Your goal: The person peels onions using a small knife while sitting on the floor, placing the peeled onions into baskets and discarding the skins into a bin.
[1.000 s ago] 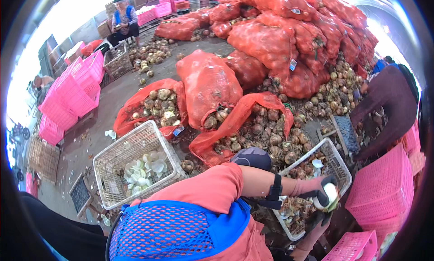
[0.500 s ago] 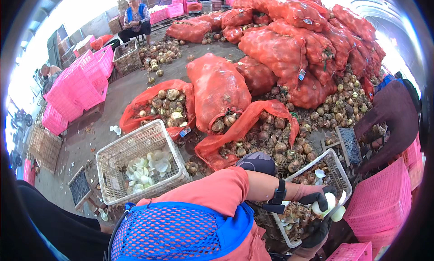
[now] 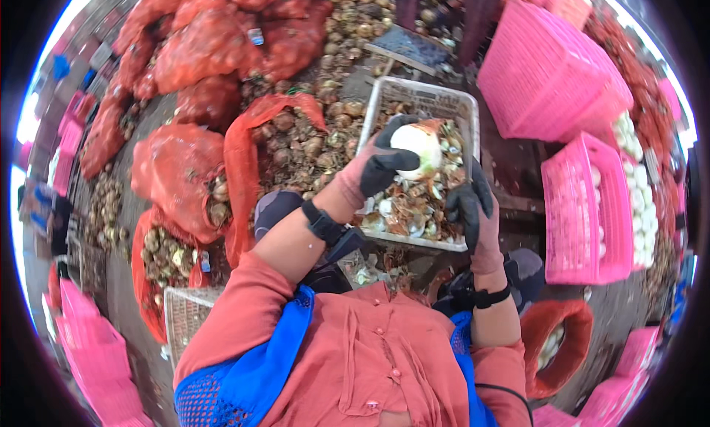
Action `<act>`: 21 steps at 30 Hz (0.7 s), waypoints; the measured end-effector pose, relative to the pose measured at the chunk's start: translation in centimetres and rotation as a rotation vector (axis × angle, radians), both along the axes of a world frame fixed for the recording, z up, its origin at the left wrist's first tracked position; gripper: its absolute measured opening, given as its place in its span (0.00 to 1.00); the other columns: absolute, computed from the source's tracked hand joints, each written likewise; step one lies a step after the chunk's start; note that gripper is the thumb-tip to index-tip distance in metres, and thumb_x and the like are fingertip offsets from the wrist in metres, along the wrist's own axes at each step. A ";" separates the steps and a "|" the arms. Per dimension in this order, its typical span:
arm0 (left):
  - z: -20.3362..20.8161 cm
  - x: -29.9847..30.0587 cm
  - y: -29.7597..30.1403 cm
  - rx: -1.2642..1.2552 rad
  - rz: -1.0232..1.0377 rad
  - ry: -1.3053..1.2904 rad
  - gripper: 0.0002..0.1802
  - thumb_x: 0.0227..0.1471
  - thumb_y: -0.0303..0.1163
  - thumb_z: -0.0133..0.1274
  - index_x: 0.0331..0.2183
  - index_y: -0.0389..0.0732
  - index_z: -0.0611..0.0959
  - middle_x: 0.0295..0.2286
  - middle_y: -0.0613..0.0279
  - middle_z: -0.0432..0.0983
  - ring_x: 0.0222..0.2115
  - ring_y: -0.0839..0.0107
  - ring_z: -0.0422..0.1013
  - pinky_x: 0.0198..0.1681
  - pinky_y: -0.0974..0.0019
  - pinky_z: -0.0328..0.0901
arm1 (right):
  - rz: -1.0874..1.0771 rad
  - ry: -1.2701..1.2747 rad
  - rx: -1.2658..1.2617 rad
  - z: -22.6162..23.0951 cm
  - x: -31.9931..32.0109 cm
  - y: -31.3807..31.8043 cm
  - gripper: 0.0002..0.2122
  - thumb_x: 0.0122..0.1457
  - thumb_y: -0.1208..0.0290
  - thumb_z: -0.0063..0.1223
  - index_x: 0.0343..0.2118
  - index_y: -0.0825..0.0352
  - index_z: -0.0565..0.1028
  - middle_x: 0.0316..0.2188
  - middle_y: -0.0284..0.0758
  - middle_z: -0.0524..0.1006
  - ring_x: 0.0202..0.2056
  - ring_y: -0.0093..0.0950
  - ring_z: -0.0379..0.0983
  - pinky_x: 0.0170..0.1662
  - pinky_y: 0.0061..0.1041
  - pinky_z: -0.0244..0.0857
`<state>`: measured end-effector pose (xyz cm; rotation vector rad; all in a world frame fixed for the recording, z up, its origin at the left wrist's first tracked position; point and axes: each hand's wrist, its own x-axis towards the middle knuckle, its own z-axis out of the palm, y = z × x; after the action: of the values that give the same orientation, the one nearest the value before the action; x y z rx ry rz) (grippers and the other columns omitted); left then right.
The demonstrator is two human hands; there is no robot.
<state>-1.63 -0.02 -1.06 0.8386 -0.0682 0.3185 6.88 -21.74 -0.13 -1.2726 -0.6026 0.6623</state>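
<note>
My left hand (image 3: 392, 160), in a dark-palmed glove, grips a large white peeled onion (image 3: 418, 149) with green streaks at its lower side. The onion is above a whitish plastic crate (image 3: 423, 86) of brown skins and pale peelings (image 3: 414, 212). To the right of the onion, and apart from it, my right hand (image 3: 473, 212) is over the crate's right rim. Its gloved fingers are curled together; whatever they may hold is hidden. Unpeeled onions (image 3: 296, 149) are heaped left of the crate, beside an open red mesh sack (image 3: 240, 168).
Full red mesh sacks (image 3: 214, 46) are piled at the far left. A pink crate (image 3: 551, 220) with white onions stands at right, below stacked pink crates (image 3: 547, 72). A small stool (image 3: 410, 48) is beyond the crate of peelings. Another red sack (image 3: 558, 353) lies near right.
The view has swung right and down, bringing the crate of peelings to the middle. Both hands were close together at the onion with loose white layers; now my right hand is apart from it.
</note>
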 end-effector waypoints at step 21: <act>1.6 0.4 -1.4 0.835 -0.103 0.018 0.42 0.30 0.26 0.69 0.52 0.40 0.73 0.44 0.65 0.73 0.46 0.73 0.68 0.53 0.67 0.63 | -0.021 -0.091 -0.231 1.0 -0.2 -1.3 0.20 0.59 0.80 0.52 0.56 0.65 0.72 0.33 0.28 0.78 0.32 0.16 0.69 0.38 0.16 0.64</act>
<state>-1.24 -1.41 0.56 1.6586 -0.2361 0.1775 6.66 -23.08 0.86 -1.5285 -0.5984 0.6734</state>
